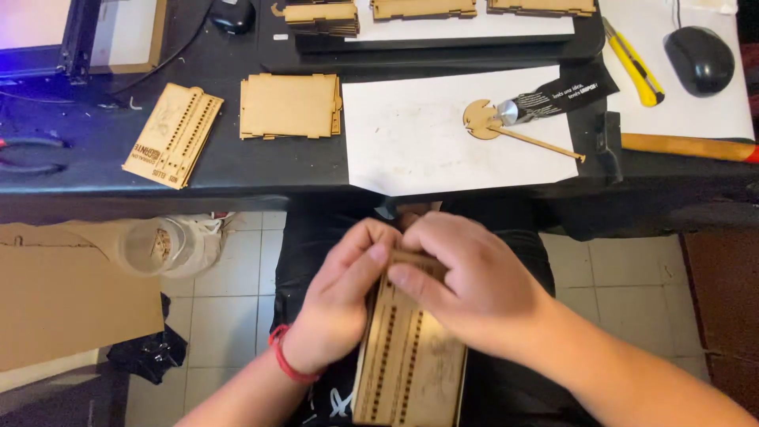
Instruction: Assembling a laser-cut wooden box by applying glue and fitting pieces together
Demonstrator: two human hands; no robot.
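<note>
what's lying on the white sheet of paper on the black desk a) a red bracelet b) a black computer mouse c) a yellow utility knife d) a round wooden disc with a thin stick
D: the round laser-cut wooden disc with a thin stick lies on the white sheet of paper on the black desk, beside a black-handled tool.

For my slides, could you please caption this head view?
Both hands, left hand and right hand, grip a perforated wooden panel over the lap, below a black desk.
</note>
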